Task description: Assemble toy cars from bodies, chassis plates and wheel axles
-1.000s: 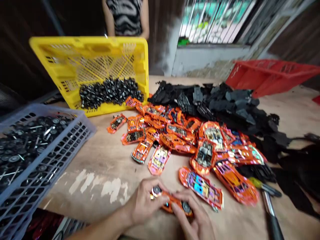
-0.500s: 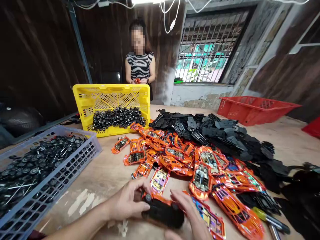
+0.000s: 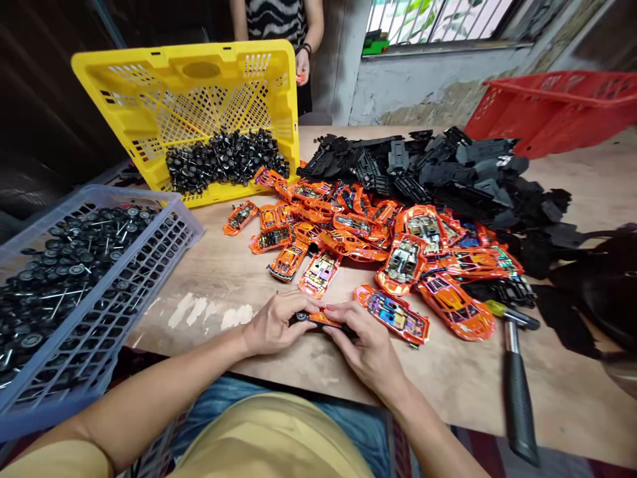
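Between both hands, low over the table's near side, is an orange toy car with a black base and a black wheel showing at its left end. My left hand grips that left end, fingers above and thumb in front. Closed round the right end is my right hand, which hides much of the car there. Just beyond the hands lies an upturned orange car shell with a pale, patterned inside. Another upturned shell rests beside my right hand.
Orange car shells and black chassis parts form heaps ahead. A yellow crate and a bluish crate hold wheels on axles. A hammer lies right; a red crate stands behind. Across the table stands a person.
The view has tilted downward. The car has turned from showing its black underside to showing its orange side, and my right hand has closed on its right end.
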Demonstrator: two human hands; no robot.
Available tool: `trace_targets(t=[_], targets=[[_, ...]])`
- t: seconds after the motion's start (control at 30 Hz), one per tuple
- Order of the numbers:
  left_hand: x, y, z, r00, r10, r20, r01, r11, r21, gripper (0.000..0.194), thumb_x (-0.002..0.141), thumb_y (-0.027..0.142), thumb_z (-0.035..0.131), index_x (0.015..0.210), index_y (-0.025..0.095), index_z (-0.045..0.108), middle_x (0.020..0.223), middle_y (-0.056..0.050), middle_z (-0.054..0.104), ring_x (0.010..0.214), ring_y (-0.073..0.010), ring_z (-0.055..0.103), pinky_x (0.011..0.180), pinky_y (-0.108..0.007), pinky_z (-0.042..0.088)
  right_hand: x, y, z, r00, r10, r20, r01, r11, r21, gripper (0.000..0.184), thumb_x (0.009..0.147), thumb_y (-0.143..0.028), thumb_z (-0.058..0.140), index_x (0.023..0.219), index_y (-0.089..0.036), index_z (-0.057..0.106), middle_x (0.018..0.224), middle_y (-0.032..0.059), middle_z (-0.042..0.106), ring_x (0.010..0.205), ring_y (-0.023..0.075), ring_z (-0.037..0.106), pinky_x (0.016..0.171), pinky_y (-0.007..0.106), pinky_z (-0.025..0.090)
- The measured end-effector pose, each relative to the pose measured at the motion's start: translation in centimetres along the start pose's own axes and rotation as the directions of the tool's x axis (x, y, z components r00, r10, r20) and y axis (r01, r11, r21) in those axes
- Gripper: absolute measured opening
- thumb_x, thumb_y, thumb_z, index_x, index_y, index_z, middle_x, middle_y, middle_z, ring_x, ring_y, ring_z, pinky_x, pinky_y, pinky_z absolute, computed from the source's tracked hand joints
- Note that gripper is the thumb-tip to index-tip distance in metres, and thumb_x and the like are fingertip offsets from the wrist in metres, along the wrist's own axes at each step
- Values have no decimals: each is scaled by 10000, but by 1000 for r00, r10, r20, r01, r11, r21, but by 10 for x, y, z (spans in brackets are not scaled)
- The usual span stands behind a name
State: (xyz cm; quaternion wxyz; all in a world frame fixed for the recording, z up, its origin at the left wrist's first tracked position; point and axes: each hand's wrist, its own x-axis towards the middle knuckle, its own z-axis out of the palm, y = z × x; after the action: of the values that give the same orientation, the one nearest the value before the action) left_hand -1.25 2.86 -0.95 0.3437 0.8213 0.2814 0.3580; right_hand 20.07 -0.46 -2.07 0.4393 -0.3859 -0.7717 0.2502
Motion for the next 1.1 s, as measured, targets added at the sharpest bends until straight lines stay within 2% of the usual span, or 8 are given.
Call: trace_targets(t=[0.17, 0.27, 0.37, 0.47, 0.6, 0.73, 0.93, 1.1], targets=[[-2, -4, 2, 1000, -10, -27, 10, 1000, 18, 168, 884, 209, 628, 1038, 148, 657, 1029, -135, 720, 987, -225, 675, 891, -375, 525, -4, 3, 9, 997, 30, -74, -30, 1000, -3, 203, 921, -152, 622, 1114, -206, 651, 1033, 84, 683, 985, 193, 658, 850, 341, 560], [-5, -5, 9, 988, -104, -117, 87, 986, -141, 310, 845, 224, 687, 1146, 169, 633, 1183, -139, 678, 1133, -238, 631, 995, -399, 490, -8, 8, 13, 989, 70, -127, -67, 997, 34, 159, 915, -217, 646, 1072, -216, 665, 1018, 75, 689, 951, 199, 665, 841, 354, 561], [-8, 0, 17, 915, -347, -206, 219, 857, -466, 609, 747, 274, 795, 1293, 185, 540, 1329, -138, 599, 1234, -256, 576, 1037, -391, 475, -13, 10, 15, 957, 169, -234, -147, 983, 107, 129, 912, -295, 653, 1019, -223, 653, 1001, 65, 680, 937, 204, 660, 849, 366, 553], [-6, 13, 20, 866, -489, -105, 332, 719, -610, 500, 758, 329, 778, 1183, 150, 587, 1120, -99, 695, 1016, -225, 674, 914, -346, 538, -9, -3, 9, 951, 196, -238, -174, 978, 112, 296, 894, -379, 672, 1136, -235, 582, 1081, 75, 642, 1003, 219, 634, 860, 371, 541], [3, 34, 12, 886, -433, -167, 349, 858, -376, 383, 735, 303, 782, 1044, 155, 610, 977, -54, 701, 895, -201, 667, 818, -299, 538, 29, -44, -6, 988, -77, -135, 32, 951, -308, 590, 840, -533, 685, 1281, -190, 495, 1197, 143, 563, 1094, 281, 547, 888, 420, 486], [13, 44, 8, 909, -276, -313, 227, 957, -182, 398, 733, 192, 713, 1084, 174, 526, 971, -41, 670, 873, -186, 640, 755, -276, 526, 77, -74, -9, 954, -195, 230, 300, 683, -666, 508, 922, -650, 476, 876, -163, 617, 860, 103, 608, 792, 229, 537, 682, 347, 404], [15, 44, 10, 895, -200, -398, 215, 977, -7, 315, 731, 120, 598, 1030, 188, 524, 995, -49, 646, 899, -187, 645, 814, -297, 542, 99, -74, -2, 844, -189, 502, 508, 583, -634, 526, 1034, -495, 284, 818, -169, 636, 782, 76, 625, 688, 195, 512, 574, 331, 272], [18, 42, 14, 900, -219, -376, 287, 949, 134, 237, 696, 83, 587, 914, 174, 564, 996, -97, 675, 969, -239, 667, 871, -348, 554, 96, -62, 3, 885, -176, 432, 441, 618, -651, 499, 1043, -380, 250, 803, -183, 641, 739, 70, 608, 635, 186, 493, 535, 323, 208]])
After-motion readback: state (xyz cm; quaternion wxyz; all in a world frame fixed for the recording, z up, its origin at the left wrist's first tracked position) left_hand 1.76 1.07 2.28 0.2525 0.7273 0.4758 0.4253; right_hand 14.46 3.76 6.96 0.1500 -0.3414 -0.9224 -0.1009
